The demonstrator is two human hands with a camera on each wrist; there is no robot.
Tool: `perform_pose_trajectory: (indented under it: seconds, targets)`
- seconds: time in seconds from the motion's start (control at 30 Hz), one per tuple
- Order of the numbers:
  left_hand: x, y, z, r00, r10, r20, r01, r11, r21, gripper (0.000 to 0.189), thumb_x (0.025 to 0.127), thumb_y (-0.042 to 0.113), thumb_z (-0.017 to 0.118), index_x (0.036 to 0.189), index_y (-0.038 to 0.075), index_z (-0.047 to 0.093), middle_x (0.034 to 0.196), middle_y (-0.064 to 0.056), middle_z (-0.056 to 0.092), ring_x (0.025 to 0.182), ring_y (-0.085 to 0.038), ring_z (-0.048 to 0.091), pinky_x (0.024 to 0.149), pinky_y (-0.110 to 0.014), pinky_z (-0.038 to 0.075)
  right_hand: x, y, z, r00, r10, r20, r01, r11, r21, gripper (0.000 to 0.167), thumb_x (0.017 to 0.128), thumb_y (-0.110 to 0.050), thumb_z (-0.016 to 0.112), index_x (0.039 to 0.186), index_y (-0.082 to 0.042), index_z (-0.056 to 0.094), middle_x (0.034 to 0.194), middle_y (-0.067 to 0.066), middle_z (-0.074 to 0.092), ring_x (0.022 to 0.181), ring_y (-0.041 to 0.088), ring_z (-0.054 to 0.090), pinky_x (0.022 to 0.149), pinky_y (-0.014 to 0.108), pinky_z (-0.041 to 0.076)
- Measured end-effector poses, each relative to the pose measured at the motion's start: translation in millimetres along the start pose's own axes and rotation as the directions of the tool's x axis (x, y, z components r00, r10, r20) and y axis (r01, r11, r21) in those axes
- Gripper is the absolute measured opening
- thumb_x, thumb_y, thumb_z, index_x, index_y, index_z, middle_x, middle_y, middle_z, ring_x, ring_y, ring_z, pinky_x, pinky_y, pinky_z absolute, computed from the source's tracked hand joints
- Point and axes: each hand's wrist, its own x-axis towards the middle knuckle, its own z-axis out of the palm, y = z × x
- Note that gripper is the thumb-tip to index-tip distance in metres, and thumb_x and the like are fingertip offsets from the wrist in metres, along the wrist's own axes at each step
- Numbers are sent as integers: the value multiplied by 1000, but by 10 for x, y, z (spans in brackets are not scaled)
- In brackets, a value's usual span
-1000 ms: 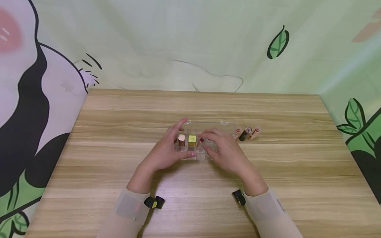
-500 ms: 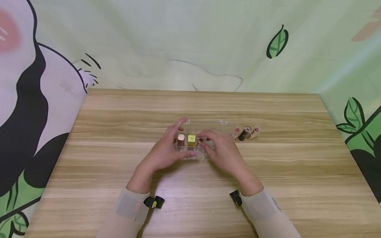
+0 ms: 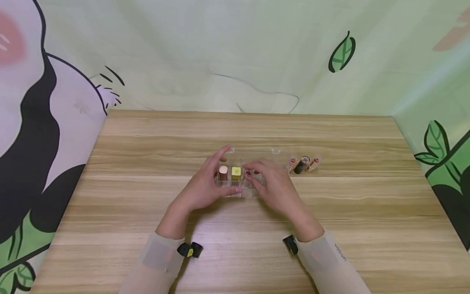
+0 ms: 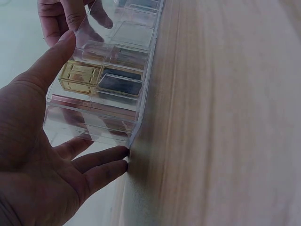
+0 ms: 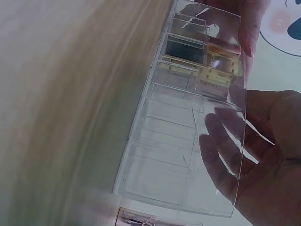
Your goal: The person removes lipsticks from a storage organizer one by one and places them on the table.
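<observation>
A clear divided lipstick organizer [image 3: 235,152] stands on the table in the head view. My left hand [image 3: 205,183] grips its left end, thumb along the front and fingers round the side and back. In the left compartments stand a brown lipstick with a pale top [image 3: 223,173] and a gold-capped lipstick [image 3: 236,173]. My right hand [image 3: 277,183] pinches a red-topped lipstick [image 3: 248,173] between thumb and index finger at the third compartment. Seen from the right wrist, the right fingers [image 5: 221,160] show through the clear wall, and the lower compartments hold nothing.
Just right of the organizer, three more lipsticks stand in a row: a rose-gold one [image 3: 292,163], a black one [image 3: 302,165] and another rose-gold one [image 3: 313,164]. Behind the wooden table [image 3: 165,134] hangs a printed backdrop [image 3: 183,61].
My right hand has shifted slightly left, and its thumb has come in closer to the red-topped lipstick. The left hand keeps its hold on the organizer.
</observation>
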Motion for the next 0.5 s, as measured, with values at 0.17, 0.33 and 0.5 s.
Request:
perform_pose_trajectory:
  seconds: [0.17, 0.33, 0.5]
  targets:
    - [0, -7, -3, 1000, -2, 0, 2, 1000, -3, 116, 81, 51, 93, 164, 61, 12, 154, -4, 47, 138, -35, 55, 112, -66, 45, 4, 2, 6, 1000, 10, 8, -10, 1000, -2, 28, 97, -9, 79, 125, -9, 77, 121, 6, 75, 112, 27, 71, 98, 46, 57]
    - [0, -5, -2, 1000, -8, 1, 8, 1000, -8, 117, 80, 52, 93, 163, 62, 12, 154, -4, 47, 138, -34, 55, 112, -65, 45, 0, 0, 2, 1000, 27, 14, -27, 1000, 2, 29, 97, -7, 79, 126, -10, 76, 122, 6, 75, 114, 27, 71, 100, 47, 56]
    - [-2, -1, -1, 1000, -11, 2, 11, 1000, -9, 117, 80, 51, 94, 163, 62, 12, 154, -4, 47, 138, -35, 54, 112, -66, 44, -6, 0, -9, 999, 30, 10, -30, 999, 15, 29, 97, -7, 79, 126, -10, 76, 122, 6, 75, 114, 28, 71, 101, 47, 56]
